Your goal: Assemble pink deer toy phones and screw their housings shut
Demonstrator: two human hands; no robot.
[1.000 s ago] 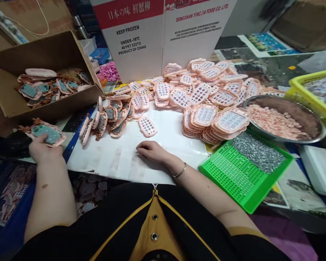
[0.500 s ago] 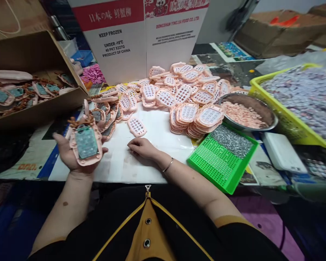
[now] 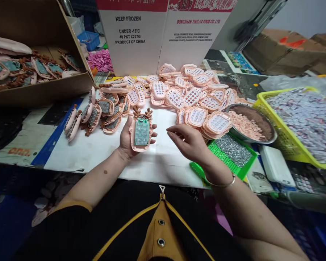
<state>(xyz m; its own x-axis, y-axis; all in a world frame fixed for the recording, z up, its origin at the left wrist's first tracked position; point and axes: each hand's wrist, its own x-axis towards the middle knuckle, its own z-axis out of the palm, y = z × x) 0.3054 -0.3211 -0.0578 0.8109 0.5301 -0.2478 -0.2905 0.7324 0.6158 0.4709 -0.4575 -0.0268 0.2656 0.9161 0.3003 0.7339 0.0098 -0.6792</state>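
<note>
In my left hand (image 3: 126, 139) lies a pink toy-phone half-shell (image 3: 132, 145) with a green circuit board (image 3: 141, 132) inside and brown antlers at its top. My palm is under it and the fingertips show past its right edge. My right hand (image 3: 190, 141) hovers to the right, fingers forward with a small gap from the thumb; nothing shows between them. Just beyond it stand stacked pink keypad covers (image 3: 197, 116). More half-shells with boards (image 3: 105, 107) are piled left of my left hand.
A cardboard box (image 3: 43, 85) of similar shells stands left. Loose keypad covers (image 3: 175, 98) heap before a white carton (image 3: 136, 54). At right are a green tray (image 3: 213, 150) of small silvery pieces, a metal bowl (image 3: 273, 132), a yellow basket (image 3: 296, 146) and a white box (image 3: 277, 165).
My left hand has carried the half-shell rightward to the middle of the white board. My right hand has lifted and moved right. The single loose cover there is no longer visible.
</note>
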